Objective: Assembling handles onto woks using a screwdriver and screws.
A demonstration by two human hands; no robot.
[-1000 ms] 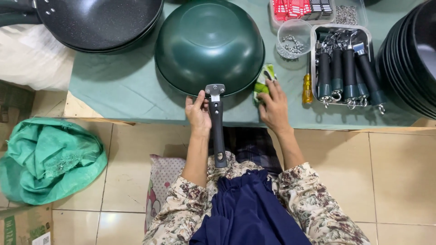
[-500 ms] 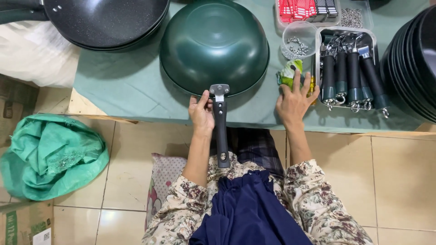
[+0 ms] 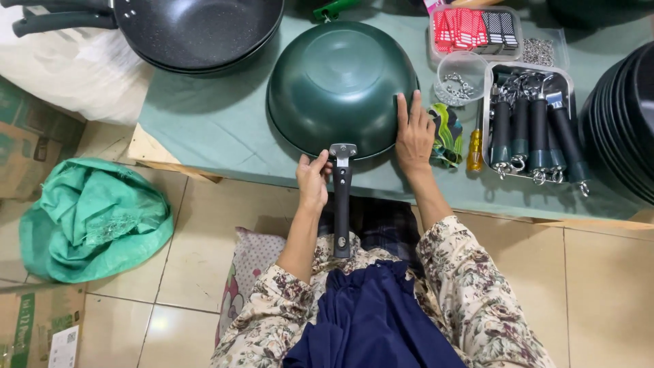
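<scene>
**Layout at the table**

An upturned wok (image 3: pixel 340 85) lay on the table (image 3: pixel 211 129), its handle (image 3: pixel 341 201) reaching past the near edge. The left hand (image 3: pixel 313 180) sat beside the handle's top; the right hand (image 3: pixel 414 133) lay on the wok's right rim. Right of it lay a folded cloth (image 3: pixel 446 133), a screwdriver (image 3: pixel 474 146), then a tray of handles (image 3: pixel 535 126). Stacked pans (image 3: pixel 197 31) stood behind, to the left. A cloth bundle (image 3: pixel 95 218) lay on the floor, left.

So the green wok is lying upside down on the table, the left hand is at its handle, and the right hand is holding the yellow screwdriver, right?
Not quite. In the head view the right hand lies flat on the upturned green wok; the yellow screwdriver lies untouched on the table. The left hand is at the handle.
</scene>
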